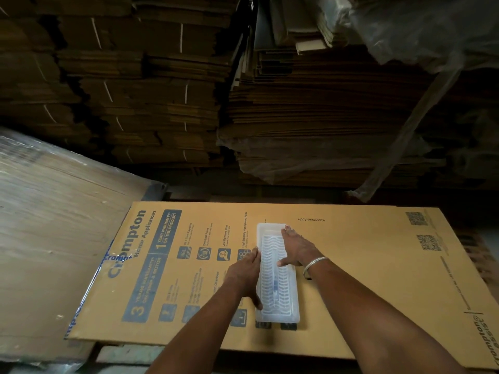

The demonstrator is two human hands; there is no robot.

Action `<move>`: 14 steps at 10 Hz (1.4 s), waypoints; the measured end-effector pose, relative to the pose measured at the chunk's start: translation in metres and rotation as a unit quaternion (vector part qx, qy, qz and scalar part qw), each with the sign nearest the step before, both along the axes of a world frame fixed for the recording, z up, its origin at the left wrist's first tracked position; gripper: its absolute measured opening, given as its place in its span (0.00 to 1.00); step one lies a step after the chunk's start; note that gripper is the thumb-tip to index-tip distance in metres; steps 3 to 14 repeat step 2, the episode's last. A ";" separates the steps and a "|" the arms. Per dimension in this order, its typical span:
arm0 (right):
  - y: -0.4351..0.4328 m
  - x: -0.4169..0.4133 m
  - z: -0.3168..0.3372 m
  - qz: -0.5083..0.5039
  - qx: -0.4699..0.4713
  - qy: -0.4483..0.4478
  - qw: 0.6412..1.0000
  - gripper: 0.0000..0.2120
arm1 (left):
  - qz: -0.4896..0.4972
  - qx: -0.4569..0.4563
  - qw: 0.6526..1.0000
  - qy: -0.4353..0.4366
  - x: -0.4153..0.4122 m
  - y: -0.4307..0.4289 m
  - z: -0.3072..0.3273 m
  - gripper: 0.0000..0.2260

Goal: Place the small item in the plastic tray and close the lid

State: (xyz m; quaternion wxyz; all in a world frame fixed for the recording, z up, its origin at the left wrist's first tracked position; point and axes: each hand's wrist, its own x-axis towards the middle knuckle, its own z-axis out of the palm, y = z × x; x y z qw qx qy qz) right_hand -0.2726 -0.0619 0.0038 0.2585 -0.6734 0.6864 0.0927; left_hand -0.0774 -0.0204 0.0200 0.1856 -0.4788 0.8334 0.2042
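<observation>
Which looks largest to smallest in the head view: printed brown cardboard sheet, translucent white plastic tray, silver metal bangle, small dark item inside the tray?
1. printed brown cardboard sheet
2. translucent white plastic tray
3. silver metal bangle
4. small dark item, blurred through the plastic, so its outline is unsure

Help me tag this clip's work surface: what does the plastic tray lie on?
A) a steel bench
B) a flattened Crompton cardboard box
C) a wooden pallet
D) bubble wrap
B: the clear plastic tray lies flat on a flattened cardboard box printed with "Crompton Home Appliances".
</observation>
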 end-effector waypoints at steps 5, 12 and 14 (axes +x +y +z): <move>0.000 -0.004 0.001 -0.006 -0.073 -0.012 0.997 0.42 | 0.072 -0.086 0.991 0.076 -0.008 -0.014 0.006 0.35; 0.000 -0.004 0.001 -0.006 -0.073 -0.012 0.997 0.42 | 0.072 -0.086 0.991 0.076 -0.008 -0.014 0.006 0.35; 0.000 -0.004 0.001 -0.006 -0.073 -0.012 0.997 0.42 | 0.072 -0.086 0.991 0.076 -0.008 -0.014 0.006 0.35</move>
